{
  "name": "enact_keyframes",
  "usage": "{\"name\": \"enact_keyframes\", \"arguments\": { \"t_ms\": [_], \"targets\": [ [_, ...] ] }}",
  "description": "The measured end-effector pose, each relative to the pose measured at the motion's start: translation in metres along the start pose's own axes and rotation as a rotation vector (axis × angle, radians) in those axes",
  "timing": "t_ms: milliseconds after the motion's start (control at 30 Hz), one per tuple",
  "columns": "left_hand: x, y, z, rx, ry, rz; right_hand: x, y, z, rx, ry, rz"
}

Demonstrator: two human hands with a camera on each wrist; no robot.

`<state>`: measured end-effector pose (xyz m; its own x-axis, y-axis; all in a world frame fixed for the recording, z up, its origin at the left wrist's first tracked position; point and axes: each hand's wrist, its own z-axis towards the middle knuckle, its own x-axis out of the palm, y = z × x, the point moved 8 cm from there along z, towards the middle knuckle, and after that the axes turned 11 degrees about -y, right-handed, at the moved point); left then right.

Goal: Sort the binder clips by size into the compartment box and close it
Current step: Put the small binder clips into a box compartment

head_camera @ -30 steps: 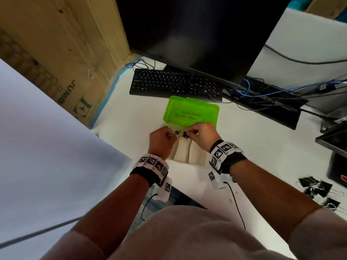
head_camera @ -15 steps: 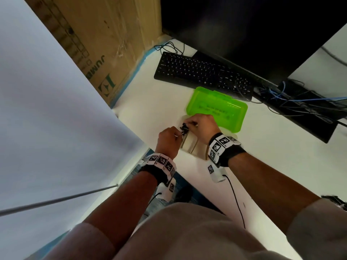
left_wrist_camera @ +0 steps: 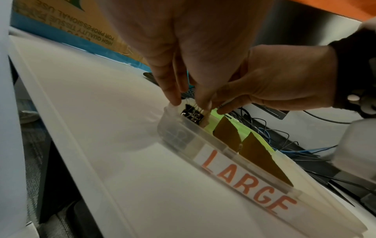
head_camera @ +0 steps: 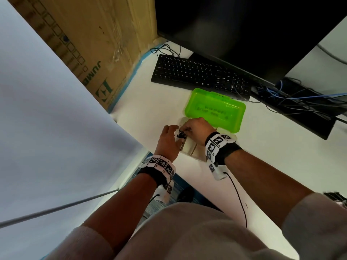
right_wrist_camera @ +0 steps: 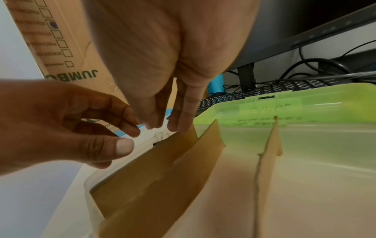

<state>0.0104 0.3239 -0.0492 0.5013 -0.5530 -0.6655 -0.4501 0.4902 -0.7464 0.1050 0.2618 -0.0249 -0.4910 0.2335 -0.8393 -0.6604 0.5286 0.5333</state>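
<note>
Black binder clips (left_wrist_camera: pixel 192 115) lay in the end compartment of the compartment box (head_camera: pixel 189 150), directly beneath both grips. The right hand (head_camera: pixel 195 130) had fingertips on the cardboard divider (right_wrist_camera: pixel 162 154), released, grasping nothing. The left hand (head_camera: pixel 168 141) hovered beside it, fingers loosely curled, grasping nothing. The green lid (head_camera: pixel 216 109) lay open beyond the hands; a keyboard (head_camera: pixel 199 76) stood farther back on the bench (head_camera: pixel 150 113).

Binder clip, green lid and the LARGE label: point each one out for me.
binder clip (left_wrist_camera: pixel 192 115), left wrist view, on its black body inside the end compartment.
green lid (head_camera: pixel 216 107), head view, on the middle of the open lid.
LARGE label (left_wrist_camera: pixel 247 180), left wrist view, on the orange lettering on the box's front wall.
</note>
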Motion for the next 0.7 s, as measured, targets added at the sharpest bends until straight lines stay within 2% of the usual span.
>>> {"name": "enact_keyframes", "arguments": {
  "t_ms": [67, 200, 400, 467, 600, 700],
  "targets": [
    [0.001, -0.006, 0.003, 0.058, -0.013, 0.016, -0.007, -0.004, -0.005, -0.004, -0.022, 0.023],
    [0.017, -0.041, 0.005, 0.250, -0.028, 0.060, -0.035, -0.029, -0.028, 0.004, -0.154, 0.070],
    [0.082, -0.111, -0.022, 0.460, 0.181, 0.074, -0.078, -0.125, -0.095, 0.251, -0.326, 0.064],
    [0.106, -0.130, -0.040, 0.537, 0.273, 0.017, -0.081, -0.152, -0.119, 0.312, -0.262, 0.021],
    [0.145, -0.151, -0.070, 0.647, 0.421, -0.013, -0.066, -0.192, -0.159, 0.414, -0.016, -0.065],
    [0.166, -0.163, -0.094, 0.726, 0.529, 0.003, -0.050, -0.203, -0.180, 0.404, 0.042, -0.072]
  ]
}}
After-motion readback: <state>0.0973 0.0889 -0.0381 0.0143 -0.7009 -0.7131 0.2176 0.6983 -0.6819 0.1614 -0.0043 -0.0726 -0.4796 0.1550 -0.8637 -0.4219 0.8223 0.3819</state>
